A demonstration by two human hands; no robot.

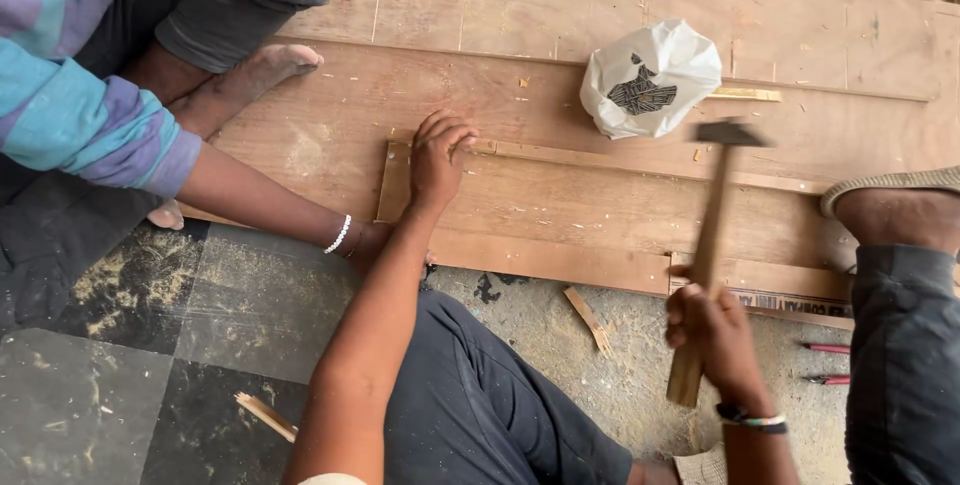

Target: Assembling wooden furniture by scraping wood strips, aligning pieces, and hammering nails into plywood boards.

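Note:
My left hand (440, 157) lies fingers-down on the corner where a short upright wooden strip (394, 183) meets a long thin strip (620, 167) on a large plywood panel (560, 15). Fingers of my right hand (712, 333) are closed around the wooden handle of a hammer (708, 245). The hammer is raised, and its dark blurred head (729, 133) hangs over the panel, to the right of my left hand. A white plastic bag (650, 80) holding dark nails rests on the panel just behind the hammer head.
A second person in a striped sleeve sits at the left; their forearm with a white bead bracelet (340, 235) reaches under my left arm, and their bare foot (262, 70) rests on the panel. Wood offcuts (588, 319) and two red-tipped sticks (826, 349) lie on the gritty floor.

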